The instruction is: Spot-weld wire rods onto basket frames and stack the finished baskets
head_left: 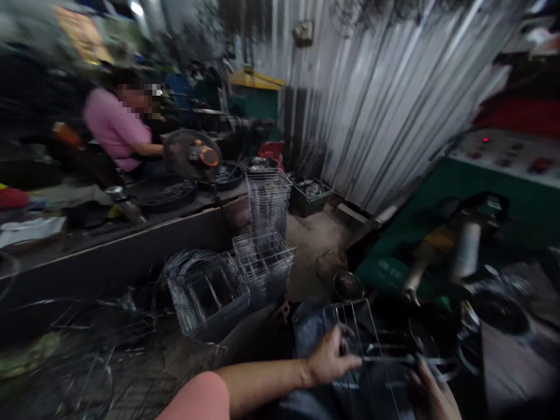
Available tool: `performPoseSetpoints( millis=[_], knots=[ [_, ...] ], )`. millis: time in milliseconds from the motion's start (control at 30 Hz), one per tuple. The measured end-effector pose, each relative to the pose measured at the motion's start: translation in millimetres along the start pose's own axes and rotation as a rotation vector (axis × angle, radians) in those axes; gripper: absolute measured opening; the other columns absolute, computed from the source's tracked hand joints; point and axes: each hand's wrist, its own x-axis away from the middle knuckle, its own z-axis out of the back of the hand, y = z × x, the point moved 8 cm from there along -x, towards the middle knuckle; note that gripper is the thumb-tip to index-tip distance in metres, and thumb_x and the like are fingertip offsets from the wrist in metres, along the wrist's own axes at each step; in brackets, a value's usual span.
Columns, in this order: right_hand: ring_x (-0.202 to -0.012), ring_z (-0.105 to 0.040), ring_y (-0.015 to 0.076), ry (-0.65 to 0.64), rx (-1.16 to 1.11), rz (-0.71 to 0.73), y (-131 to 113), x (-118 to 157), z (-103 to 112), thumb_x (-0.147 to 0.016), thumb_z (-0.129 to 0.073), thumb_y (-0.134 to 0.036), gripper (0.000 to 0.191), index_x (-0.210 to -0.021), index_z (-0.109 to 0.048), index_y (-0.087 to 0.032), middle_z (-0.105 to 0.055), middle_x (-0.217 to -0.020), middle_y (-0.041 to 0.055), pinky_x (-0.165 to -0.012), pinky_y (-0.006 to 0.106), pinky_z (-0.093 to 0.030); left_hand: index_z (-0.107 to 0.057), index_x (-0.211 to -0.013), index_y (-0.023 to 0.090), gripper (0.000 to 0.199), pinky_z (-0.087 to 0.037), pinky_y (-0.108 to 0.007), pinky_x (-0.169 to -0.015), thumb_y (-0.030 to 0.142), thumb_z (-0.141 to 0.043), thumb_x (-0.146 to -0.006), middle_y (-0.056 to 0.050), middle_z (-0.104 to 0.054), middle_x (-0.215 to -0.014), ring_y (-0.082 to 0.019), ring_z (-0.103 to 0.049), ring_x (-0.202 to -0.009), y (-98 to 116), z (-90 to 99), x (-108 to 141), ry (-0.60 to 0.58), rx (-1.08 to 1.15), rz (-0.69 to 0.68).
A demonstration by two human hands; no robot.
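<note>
Left hand (330,357) closed on the wire basket (370,350); right hand (431,394) curled beside it, grip indeterminate.

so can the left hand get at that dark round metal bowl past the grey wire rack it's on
Probably yes: the left hand is close below the dark round metal bowl, and only the top of the grey wire rack seems to lie between, so it would likely have to pass over those thin wires.

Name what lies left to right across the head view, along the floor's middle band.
Wire cage → stacked wire cages → round metal bowl → green machine housing → white cylinder
</note>
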Motion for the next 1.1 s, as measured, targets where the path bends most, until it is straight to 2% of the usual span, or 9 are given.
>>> performPoseSetpoints(
  millis=[67,167,233,367,533,733,867,1000,1100],
  knots=[
    [-0.058,-0.061,0.0114,0.012,-0.093,-0.013,0.3,12.5,-16.1,-0.047,-0.081,-0.039,0.041,-0.08,-0.063,-0.023,-0.065,-0.072,-0.0013,-0.05,0.02,-0.052,-0.049,-0.099,0.02,0.039,-0.043,-0.032,-0.078,0.023,-0.066,-0.064,-0.001,-0.057,-0.084,-0.015,-0.053,-0.078,4.0,6.3,7.2,0.039,0.027,-0.02],
    [-0.045,-0.048,0.0032,-0.07,-0.186,0.024,-4.7,22.0,-41.8,-0.052,-0.081,-0.035,0.034,-0.074,-0.061,-0.018,-0.054,-0.055,-0.0066,-0.043,0.013,-0.042,-0.048,-0.101,0.02,0.038,-0.043,-0.032,-0.078,0.027,-0.065,-0.067,0.001,-0.055,-0.079,-0.015,-0.054,-0.076,-2.0,17.5,15.1,0.139,0.02,0.017],
    [-0.044,-0.046,0.0027,-0.066,-0.196,0.039,-6.3,21.2,-46.4,-0.053,-0.08,-0.035,0.033,-0.071,-0.059,-0.016,-0.054,-0.055,-0.0065,-0.043,0.014,-0.04,-0.046,-0.105,0.02,0.04,-0.043,-0.032,-0.078,0.03,-0.063,-0.071,0.001,-0.055,-0.078,-0.015,-0.055,-0.076,-8.0,18.6,16.3,0.142,0.024,0.039],
    [-0.046,-0.05,0.0057,-0.04,-0.192,0.06,-4.9,18.1,-43.2,-0.056,-0.077,-0.038,0.033,-0.071,-0.057,-0.016,-0.057,-0.058,-0.0045,-0.044,0.017,-0.042,-0.044,-0.111,0.019,0.041,-0.044,-0.03,-0.075,0.032,-0.06,-0.075,0.001,-0.056,-0.079,-0.014,-0.056,-0.076,-13.8,12.5,15.4,0.081,0.026,0.065],
    [-0.052,-0.058,0.0106,-0.044,-0.192,0.059,-3.9,12.6,-42.3,-0.064,-0.071,-0.044,0.034,-0.076,-0.052,-0.018,-0.063,-0.066,0.0004,-0.043,0.02,-0.045,-0.045,-0.111,0.019,0.042,-0.044,-0.028,-0.073,0.034,-0.061,-0.075,0.003,-0.055,-0.074,-0.014,-0.056,-0.073,-8.9,3.8,9.2,0.023,-0.015,0.06],
    [-0.053,-0.06,0.011,-0.095,-0.228,0.048,-8.0,4.5,-46.3,-0.059,-0.076,-0.03,0.036,-0.082,-0.051,-0.019,-0.063,-0.065,-0.0022,-0.048,0.022,-0.051,-0.046,-0.11,0.017,0.042,-0.043,-0.031,-0.075,0.036,-0.06,-0.075,0.001,-0.057,-0.077,-0.015,-0.058,-0.073,-1.1,-2.7,-2.1,-0.008,-0.114,0.063],
    [-0.051,-0.06,0.0106,-0.147,-0.182,0.024,-9.5,-2.8,-46.9,-0.062,-0.074,-0.031,0.03,-0.075,-0.052,-0.017,-0.063,-0.062,-0.0009,-0.047,0.021,-0.051,-0.047,-0.11,0.016,0.046,-0.044,-0.032,-0.073,0.037,-0.063,-0.072,0.0,-0.059,-0.077,-0.016,-0.059,-0.073,3.1,-5.8,-10.7,-0.019,-0.176,0.054],
    [-0.049,-0.058,0.0101,-0.066,-0.192,0.046,-19.0,-20.6,-31.9,-0.063,-0.073,-0.03,0.026,-0.072,-0.052,-0.016,-0.062,-0.058,-0.0004,-0.044,0.02,-0.048,-0.047,-0.107,0.016,0.044,-0.043,-0.03,-0.067,0.038,-0.062,-0.072,0.004,-0.055,-0.067,-0.014,-0.055,-0.064,9.4,-12.8,-26.0,-0.074,-0.185,0.058],
    [-0.048,-0.056,0.0091,-0.017,-0.214,0.074,-28.1,-30.3,-22.8,-0.061,-0.074,-0.03,0.028,-0.072,-0.053,-0.016,-0.061,-0.058,-0.0011,-0.042,0.018,-0.045,-0.047,-0.107,0.015,0.046,-0.043,-0.029,-0.066,0.039,-0.062,-0.071,0.004,-0.055,-0.069,-0.013,-0.055,-0.063,16.5,-17.7,-38.8,-0.106,-0.128,0.076]
  ],
)
